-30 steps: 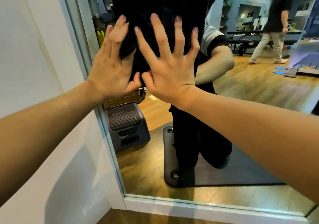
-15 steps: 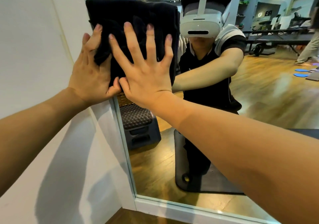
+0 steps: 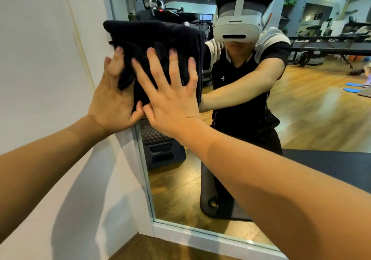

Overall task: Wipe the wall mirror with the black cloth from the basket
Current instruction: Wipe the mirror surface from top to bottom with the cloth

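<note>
A folded black cloth lies flat against the wall mirror, close to the mirror's left frame. My left hand presses the cloth's left part with straight fingers, its heel over the frame. My right hand presses the cloth's middle with fingers spread wide. The two thumbs touch at the cloth's lower edge. The basket does not show directly; the hands and cloth cover its reflection.
The white mirror frame runs down to a white ledge at the floor. A white wall fills the left. The mirror reflects a kneeling person, a dark mat, a grey step block and gym benches.
Both hands and the cloth have slid left across the glass, from in front of the reflected person to the mirror's left frame. The hands stay flat on the cloth.
</note>
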`<move>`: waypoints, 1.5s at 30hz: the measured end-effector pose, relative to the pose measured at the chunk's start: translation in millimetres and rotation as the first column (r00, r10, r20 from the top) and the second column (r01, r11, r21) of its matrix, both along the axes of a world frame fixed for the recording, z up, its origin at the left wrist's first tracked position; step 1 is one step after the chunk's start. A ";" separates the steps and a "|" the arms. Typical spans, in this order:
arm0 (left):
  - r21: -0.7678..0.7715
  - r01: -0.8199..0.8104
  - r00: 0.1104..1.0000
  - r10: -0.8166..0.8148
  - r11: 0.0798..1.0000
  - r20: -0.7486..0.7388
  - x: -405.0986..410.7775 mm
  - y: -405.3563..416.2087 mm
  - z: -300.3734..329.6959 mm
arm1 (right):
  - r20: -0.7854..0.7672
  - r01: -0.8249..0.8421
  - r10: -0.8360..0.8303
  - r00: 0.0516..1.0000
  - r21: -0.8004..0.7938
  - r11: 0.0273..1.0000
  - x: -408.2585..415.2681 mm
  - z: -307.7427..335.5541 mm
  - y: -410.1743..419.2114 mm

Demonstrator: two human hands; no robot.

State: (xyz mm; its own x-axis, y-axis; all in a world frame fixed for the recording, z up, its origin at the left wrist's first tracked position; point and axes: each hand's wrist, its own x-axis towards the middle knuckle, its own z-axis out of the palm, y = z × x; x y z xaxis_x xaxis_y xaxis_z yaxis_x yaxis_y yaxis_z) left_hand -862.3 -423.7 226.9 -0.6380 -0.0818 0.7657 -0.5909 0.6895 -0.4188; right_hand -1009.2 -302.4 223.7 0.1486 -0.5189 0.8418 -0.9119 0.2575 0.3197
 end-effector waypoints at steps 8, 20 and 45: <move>0.054 0.063 0.995 -0.067 0.997 0.077 -1.6 28.1 -44.3 | -0.041 -0.022 0.028 0.999 0.138 0.990 -19.2 -42.9 25.0; 0.017 0.187 0.979 -0.188 0.982 0.078 -51.5 65.3 -45.3 | -0.186 0.047 -0.028 0.982 0.100 0.994 -84.7 -39.5 68.3; -0.026 0.393 0.917 -0.390 0.919 0.084 -249.8 195.0 -43.8 | -0.178 0.126 -0.130 0.975 -0.033 0.992 -270.4 -41.5 230.2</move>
State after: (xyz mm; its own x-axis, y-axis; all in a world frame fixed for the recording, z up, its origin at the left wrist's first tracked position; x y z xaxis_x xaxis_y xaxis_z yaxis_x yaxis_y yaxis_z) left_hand -1112.1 -228.7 183.1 -0.6687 0.2173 0.7111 -0.2426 0.8402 -0.4849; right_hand -1279.5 -72.2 182.1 0.2321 -0.5255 0.8185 -0.7993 0.3766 0.4684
